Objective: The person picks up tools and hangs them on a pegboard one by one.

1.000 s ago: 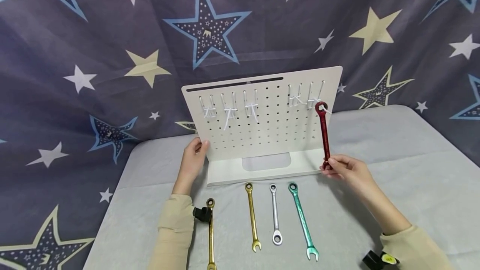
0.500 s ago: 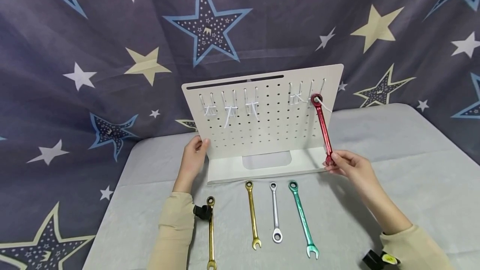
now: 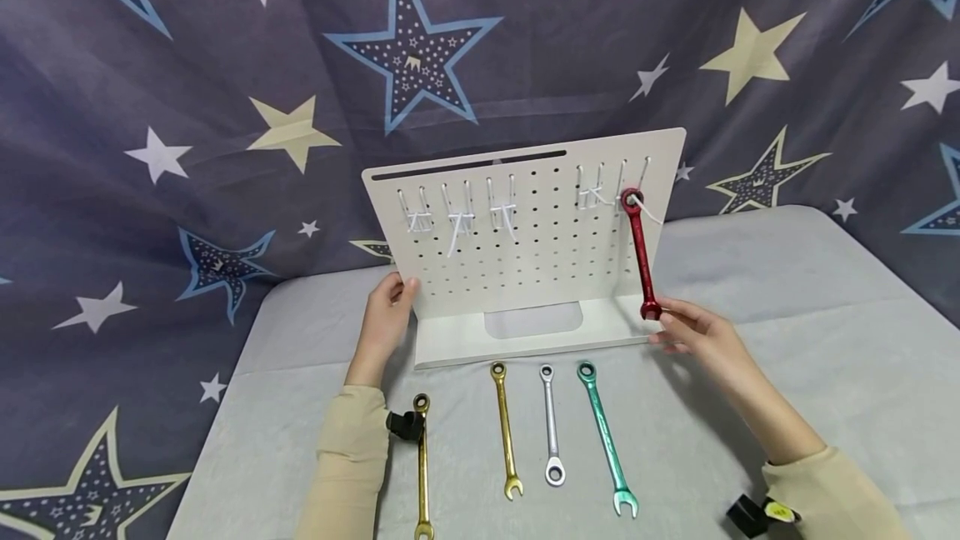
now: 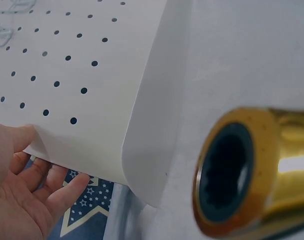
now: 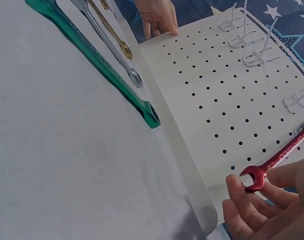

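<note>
A red combination wrench hangs by its ring end on a white hook at the right of a white pegboard. My right hand is beside its lower, open end, with fingers spread loosely around it; in the right wrist view the wrench's open end lies between thumb and fingers, and I see no firm pinch. My left hand holds the board's lower left edge, thumb in front and fingers behind, as the left wrist view shows.
On the grey cloth before the board lie two gold wrenches, a silver wrench and a green wrench. More white hooks stick out of the board. A starry curtain hangs behind.
The red wrench's ring end has moved left onto the hook. Its lower end has since swung slightly left and up, away from my right fingers, which have loosened. My left hand stays put.
</note>
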{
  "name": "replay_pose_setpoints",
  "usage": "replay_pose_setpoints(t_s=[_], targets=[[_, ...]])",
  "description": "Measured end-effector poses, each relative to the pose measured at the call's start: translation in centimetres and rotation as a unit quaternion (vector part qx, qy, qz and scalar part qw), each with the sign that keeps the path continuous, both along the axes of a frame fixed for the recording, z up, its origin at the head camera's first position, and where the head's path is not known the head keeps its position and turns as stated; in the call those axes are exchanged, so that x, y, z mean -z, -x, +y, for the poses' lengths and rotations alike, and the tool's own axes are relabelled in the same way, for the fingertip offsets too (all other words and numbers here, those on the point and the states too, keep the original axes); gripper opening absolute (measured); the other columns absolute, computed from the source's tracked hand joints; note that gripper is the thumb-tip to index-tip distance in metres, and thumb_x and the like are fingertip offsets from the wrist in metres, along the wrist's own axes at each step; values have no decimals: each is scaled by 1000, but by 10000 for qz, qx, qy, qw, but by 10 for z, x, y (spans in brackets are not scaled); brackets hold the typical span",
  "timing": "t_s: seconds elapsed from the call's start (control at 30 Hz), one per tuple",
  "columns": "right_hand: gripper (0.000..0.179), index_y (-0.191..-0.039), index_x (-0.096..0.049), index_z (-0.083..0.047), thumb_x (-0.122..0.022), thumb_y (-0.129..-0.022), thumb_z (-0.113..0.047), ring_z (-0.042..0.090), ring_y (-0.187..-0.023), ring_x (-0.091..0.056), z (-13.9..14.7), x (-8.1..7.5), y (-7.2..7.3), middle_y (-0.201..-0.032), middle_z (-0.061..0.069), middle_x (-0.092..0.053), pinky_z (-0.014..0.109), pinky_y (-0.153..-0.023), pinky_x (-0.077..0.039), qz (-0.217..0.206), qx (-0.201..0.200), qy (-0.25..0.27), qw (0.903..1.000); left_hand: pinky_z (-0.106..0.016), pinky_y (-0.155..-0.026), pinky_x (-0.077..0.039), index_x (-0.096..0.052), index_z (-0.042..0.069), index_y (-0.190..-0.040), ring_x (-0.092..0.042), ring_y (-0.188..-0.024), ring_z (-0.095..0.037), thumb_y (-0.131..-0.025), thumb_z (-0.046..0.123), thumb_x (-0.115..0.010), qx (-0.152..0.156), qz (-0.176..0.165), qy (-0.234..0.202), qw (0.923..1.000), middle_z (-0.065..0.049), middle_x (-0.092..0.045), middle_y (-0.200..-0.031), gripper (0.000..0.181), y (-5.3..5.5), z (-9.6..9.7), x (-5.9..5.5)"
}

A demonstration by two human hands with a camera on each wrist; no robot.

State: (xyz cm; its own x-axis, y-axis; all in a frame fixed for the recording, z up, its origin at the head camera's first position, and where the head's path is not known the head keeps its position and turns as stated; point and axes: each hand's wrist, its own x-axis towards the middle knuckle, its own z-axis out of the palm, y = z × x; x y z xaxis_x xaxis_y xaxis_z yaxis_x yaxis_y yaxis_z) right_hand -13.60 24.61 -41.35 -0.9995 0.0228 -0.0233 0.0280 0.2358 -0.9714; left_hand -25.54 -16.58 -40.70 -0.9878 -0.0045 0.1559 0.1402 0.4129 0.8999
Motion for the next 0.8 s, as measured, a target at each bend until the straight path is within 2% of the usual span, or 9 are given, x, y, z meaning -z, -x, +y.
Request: replay_pose_setpoints(t_s=[0.1,0.3,0.4,0.53,0.7,0.8], targets=[[53,-147,-39,6,-51,-105,-25,7,-88,-69,1,1,0,-134,24,-57,29,-80,-56,0,-32,-110,9999,-48,-102,-44,-57,-6,-126,-54,-122,-36,-105,18,-51,-11,-28,28,10000,-28,-59,-129,32,0,0,0],[53,-144,-41,8,-52,-105,-26,9,-90,-70,3,3,-2,-120,-6,-68,27,-79,-56,155,-131,-47,9998,-48,-102,-44,-58,-5,-125,-55,-122,-36,-105,18,-51,-16,3,34,10000,-27,-60,-128,31,0,0,1],[53,-143,-43,9,-53,-105,-26,8,-90,-70,3,3,-3,-116,-12,-69,27,-79,-56,208,-157,-59,9996,-48,-102,-43,-59,-5,-124,-56,-121,-36,-105,18,-52,-10,23,20,10000,-27,-60,-127,31,0,0,0],[52,-141,-45,9,-53,-104,-27,8,-91,-70,1,1,-3,-116,-6,-70,28,-78,-56,163,-220,-170,9995,-48,-102,-44,-59,-5,-124,-56,-121,-36,-105,17,-52,-11,26,29,10000,-28,-60,-126,30,0,-1,0],[45,-135,-53,7,-53,-105,-26,11,-90,-70,-5,-2,-4,-116,14,-70,29,-76,-55,171,-370,-551,9977,-49,-102,-44,-58,-6,-124,-56,-121,-37,-105,17,-51,-7,28,40,10000,-28,-60,-126,30,0,-1,1],[39,-131,-57,7,-53,-104,-23,16,-90,-70,-9,-3,-6,-112,20,-70,29,-75,-55,203,-534,-754,9955,-49,-102,-43,-58,-5,-124,-55,-121,-37,-105,18,-51,-7,28,31,10000,-28,-60,-127,31,0,-1,1]])
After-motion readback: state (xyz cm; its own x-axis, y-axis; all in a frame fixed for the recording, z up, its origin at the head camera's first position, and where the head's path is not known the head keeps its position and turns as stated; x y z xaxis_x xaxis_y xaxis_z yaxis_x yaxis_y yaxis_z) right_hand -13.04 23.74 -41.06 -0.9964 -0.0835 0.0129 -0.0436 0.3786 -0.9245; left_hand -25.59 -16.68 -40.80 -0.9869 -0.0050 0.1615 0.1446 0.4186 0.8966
